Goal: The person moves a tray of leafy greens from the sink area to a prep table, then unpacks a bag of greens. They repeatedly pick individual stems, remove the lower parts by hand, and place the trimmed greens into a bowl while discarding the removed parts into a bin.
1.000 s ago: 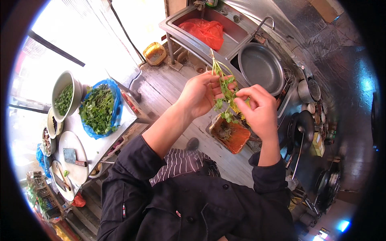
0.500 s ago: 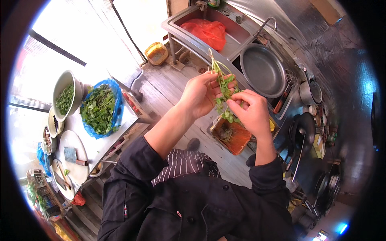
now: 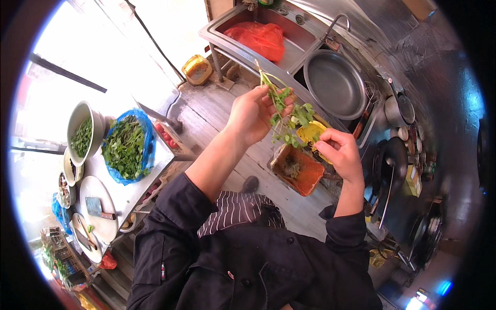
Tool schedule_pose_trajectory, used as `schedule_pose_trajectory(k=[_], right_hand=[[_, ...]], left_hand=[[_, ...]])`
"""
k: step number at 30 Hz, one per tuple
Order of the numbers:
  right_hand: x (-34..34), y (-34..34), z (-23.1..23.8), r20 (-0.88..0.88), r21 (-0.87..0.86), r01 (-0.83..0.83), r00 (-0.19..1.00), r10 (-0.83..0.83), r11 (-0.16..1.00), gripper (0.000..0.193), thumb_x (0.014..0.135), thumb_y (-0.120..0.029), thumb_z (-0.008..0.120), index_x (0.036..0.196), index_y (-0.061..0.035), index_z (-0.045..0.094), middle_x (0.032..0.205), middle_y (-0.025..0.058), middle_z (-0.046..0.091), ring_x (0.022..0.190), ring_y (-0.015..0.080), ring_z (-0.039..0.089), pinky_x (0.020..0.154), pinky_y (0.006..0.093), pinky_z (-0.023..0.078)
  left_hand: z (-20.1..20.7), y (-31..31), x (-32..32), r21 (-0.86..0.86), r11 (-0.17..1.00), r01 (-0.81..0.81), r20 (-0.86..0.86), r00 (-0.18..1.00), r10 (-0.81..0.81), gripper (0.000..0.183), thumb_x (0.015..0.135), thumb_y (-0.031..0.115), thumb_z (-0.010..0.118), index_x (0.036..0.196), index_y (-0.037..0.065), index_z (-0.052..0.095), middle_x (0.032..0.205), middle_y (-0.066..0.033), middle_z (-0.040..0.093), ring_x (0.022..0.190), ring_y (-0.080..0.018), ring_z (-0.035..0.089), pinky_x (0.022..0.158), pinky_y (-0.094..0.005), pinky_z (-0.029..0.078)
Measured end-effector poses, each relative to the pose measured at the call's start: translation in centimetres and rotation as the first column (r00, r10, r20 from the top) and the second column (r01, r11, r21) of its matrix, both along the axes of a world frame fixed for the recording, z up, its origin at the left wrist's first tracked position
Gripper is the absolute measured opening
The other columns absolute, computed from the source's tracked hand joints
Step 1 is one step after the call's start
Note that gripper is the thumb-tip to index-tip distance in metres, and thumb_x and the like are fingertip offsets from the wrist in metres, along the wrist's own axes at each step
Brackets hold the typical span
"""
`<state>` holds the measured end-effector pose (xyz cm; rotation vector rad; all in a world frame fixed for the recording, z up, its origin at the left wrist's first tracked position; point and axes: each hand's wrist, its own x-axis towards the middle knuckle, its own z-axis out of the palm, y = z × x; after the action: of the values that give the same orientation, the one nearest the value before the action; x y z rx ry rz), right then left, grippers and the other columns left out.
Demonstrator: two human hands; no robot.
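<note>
My left hand [image 3: 253,114] is closed around the stems of a sprig of leafy green herbs [image 3: 281,121], held up in front of me. Its thin stems point away and the leaves hang toward me. To the right of the leaves, my right hand [image 3: 341,152] is pinched, thumb against forefinger, apart from the left hand. A speck of green shows by its fingertips, too small to name. Below the hands stands an orange-brown bin [image 3: 305,178] with plant scraps inside. A yellow plastic container [image 3: 311,132] shows behind the leaves.
On the left table, a blue plastic bag [image 3: 150,142] full of greens sits beside a bowl [image 3: 76,116] of leaves. A cleaver [image 3: 94,207] rests on a round board [image 3: 103,227]. A metal sink [image 3: 299,49] holds a red bag [image 3: 261,40]; a large basin [image 3: 336,85] stands beside it.
My right hand has drawn away from the sprig, toward the right and slightly nearer me. The left hand keeps its hold, and the leaves now hang more spread out.
</note>
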<state>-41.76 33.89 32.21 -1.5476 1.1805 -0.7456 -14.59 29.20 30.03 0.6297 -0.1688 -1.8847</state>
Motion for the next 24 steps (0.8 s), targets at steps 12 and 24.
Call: schedule_pose_trajectory(k=[12, 24], right_hand=[[-11.9, 5.0, -9.8, -0.391, 0.006, 0.238, 0.895, -0.217, 0.971, 0.019, 0.095, -0.015, 0.074, 0.09, 0.0035, 0.073, 0.077, 0.0078, 0.071, 0.07, 0.0155, 0.065, 0.068, 0.0335, 0.05], [-15.3, 3.9, -20.0, -0.579, -0.027, 0.373, 0.75, -0.319, 0.927, 0.024, 0.099, -0.023, 0.072, 0.105, -0.0018, 0.081, 0.088, 0.0129, 0.081, 0.083, 0.0267, 0.079, 0.078, 0.0394, 0.058]], left_hand=[[-0.7, -3.9, 3.4, -0.122, 0.99, 0.074, 0.04, 0.997, -0.07, 0.04, 0.12, 0.026, 0.034, 0.127, -0.004, 0.059, 0.136, -0.0243, 0.07, 0.121, -0.0337, 0.072, 0.11, -0.0484, 0.06], [-1.2, -5.5, 5.1, -0.198, 0.961, 0.193, 0.039, 0.981, -0.189, 0.039, 0.12, 0.032, 0.036, 0.126, 0.006, 0.064, 0.13, -0.0167, 0.073, 0.113, -0.0281, 0.074, 0.097, -0.0447, 0.064]])
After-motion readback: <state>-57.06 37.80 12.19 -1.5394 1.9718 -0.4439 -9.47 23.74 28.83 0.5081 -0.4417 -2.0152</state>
